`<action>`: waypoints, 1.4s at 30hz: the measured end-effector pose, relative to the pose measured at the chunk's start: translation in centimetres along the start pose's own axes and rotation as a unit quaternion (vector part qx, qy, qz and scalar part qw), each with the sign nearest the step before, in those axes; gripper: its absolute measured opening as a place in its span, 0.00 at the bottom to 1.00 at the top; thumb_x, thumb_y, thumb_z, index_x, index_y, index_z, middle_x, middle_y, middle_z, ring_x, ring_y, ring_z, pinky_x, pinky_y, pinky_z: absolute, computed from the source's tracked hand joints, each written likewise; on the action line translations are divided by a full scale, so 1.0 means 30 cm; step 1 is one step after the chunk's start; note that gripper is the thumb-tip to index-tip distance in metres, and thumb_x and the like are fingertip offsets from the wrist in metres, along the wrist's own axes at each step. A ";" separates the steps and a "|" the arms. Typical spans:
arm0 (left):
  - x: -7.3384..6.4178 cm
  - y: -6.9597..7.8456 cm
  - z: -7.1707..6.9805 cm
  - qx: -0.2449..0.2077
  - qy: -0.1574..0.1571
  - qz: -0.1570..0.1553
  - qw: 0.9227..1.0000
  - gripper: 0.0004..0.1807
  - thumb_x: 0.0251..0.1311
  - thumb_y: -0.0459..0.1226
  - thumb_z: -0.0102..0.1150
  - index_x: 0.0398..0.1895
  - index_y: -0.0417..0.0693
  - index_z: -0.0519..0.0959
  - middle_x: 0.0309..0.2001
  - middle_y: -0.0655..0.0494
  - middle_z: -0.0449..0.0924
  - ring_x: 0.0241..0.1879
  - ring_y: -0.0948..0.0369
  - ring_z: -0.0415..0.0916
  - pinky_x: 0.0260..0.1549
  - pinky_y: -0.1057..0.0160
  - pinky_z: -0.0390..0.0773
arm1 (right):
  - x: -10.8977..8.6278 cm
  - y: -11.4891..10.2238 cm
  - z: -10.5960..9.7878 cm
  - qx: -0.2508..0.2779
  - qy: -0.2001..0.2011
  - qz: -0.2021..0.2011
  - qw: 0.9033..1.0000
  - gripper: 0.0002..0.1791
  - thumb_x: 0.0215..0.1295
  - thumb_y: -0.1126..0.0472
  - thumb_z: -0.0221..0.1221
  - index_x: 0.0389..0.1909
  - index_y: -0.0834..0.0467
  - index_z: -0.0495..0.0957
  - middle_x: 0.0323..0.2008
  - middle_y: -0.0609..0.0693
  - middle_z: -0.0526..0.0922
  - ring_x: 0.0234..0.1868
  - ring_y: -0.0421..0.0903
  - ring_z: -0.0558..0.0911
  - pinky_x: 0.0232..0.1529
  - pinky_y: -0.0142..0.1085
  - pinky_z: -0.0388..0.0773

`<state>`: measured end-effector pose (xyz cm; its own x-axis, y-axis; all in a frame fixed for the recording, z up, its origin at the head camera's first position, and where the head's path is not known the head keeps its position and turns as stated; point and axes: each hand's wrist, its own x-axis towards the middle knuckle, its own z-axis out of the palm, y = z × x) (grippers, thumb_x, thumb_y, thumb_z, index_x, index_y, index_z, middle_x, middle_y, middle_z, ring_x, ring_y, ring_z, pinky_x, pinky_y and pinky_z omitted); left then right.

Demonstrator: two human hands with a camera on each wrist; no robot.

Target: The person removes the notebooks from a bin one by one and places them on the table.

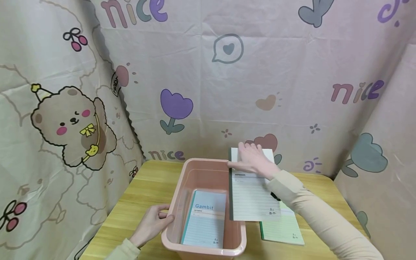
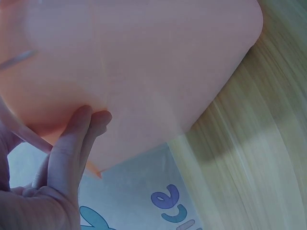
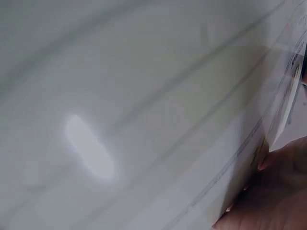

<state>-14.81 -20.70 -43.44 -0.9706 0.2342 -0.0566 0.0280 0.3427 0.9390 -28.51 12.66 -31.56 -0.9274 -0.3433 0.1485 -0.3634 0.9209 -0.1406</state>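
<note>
My right hand (image 1: pixel 255 160) grips a grey-spined lined notebook (image 1: pixel 251 198) near its top, thumb at the spine and fingers over the upper edge. That notebook is raised beside the right rim of a pink plastic bin (image 1: pixel 186 173), overlapping the rim in the head view. In the right wrist view its pale cover (image 3: pixel 144 120) fills most of the picture. My left hand (image 1: pixel 152 224) pinches the bin's left rim between thumb and fingers; in the left wrist view the fingers (image 2: pixel 72 139) lie along the bin's wall. Inside the bin lies a blue "Gambit" notebook (image 1: pixel 206 216).
A green notebook (image 1: pixel 282 229) lies on the wooden table (image 1: pixel 130 216) right of the bin, partly covered by the raised notebook. A small black item (image 1: pixel 275 196) shows by my right sleeve. Printed curtains (image 1: pixel 221 90) hang behind and at both sides.
</note>
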 end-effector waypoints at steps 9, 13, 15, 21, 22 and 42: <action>-0.001 -0.001 0.005 0.000 0.000 -0.003 1.000 0.27 0.61 0.29 0.55 0.60 0.15 0.68 0.41 0.27 0.85 0.41 0.41 0.87 0.31 0.62 0.88 | -0.123 0.236 0.083 0.007 0.025 0.018 0.999 0.31 0.55 0.33 0.62 0.36 0.58 0.69 0.28 0.50 0.73 0.35 0.52 0.72 0.39 0.42 0.60; 0.001 -0.003 0.007 -0.001 0.001 -0.004 1.000 0.27 0.61 0.29 0.54 0.60 0.15 0.68 0.41 0.27 0.85 0.40 0.41 0.88 0.31 0.61 0.88 | -0.191 0.337 0.117 0.011 0.023 0.030 0.999 0.31 0.56 0.33 0.61 0.35 0.58 0.68 0.26 0.50 0.72 0.33 0.51 0.72 0.37 0.42 0.59; 0.001 -0.003 0.007 0.000 0.002 -0.005 1.000 0.27 0.61 0.29 0.54 0.60 0.15 0.67 0.41 0.27 0.85 0.40 0.42 0.88 0.31 0.61 0.88 | -0.225 0.387 0.136 0.010 0.024 0.036 0.999 0.31 0.57 0.33 0.61 0.37 0.58 0.69 0.27 0.50 0.73 0.34 0.51 0.72 0.39 0.44 0.61; -0.001 -0.005 0.002 -0.003 -0.006 0.000 1.000 0.28 0.61 0.28 0.54 0.61 0.14 0.66 0.41 0.27 0.85 0.40 0.41 0.88 0.31 0.61 0.88 | -0.324 0.542 0.214 -0.003 0.033 0.043 0.999 0.33 0.56 0.34 0.64 0.40 0.59 0.69 0.31 0.51 0.75 0.39 0.55 0.75 0.46 0.54 0.66; -0.002 -0.005 0.002 -0.004 -0.006 0.000 1.000 0.28 0.61 0.28 0.54 0.61 0.15 0.66 0.41 0.27 0.85 0.40 0.41 0.87 0.31 0.62 0.88 | -0.338 0.567 0.229 -0.007 0.036 0.043 0.998 0.33 0.55 0.34 0.64 0.40 0.60 0.70 0.32 0.52 0.77 0.41 0.56 0.76 0.46 0.55 0.67; -0.003 0.001 -0.002 -0.004 -0.007 0.005 1.000 0.28 0.62 0.28 0.55 0.62 0.14 0.65 0.43 0.24 0.84 0.40 0.39 0.87 0.32 0.63 0.88 | -0.469 0.882 0.508 -0.007 0.020 0.071 0.997 0.38 0.53 0.39 0.67 0.47 0.68 0.69 0.42 0.65 0.78 0.47 0.66 0.75 0.48 0.60 0.68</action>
<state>-14.74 -20.75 -43.38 -0.9665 0.2514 -0.0514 0.0364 0.3329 0.9423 -26.41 39.06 -52.28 -0.9651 -0.2026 0.1663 -0.2276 0.9623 -0.1490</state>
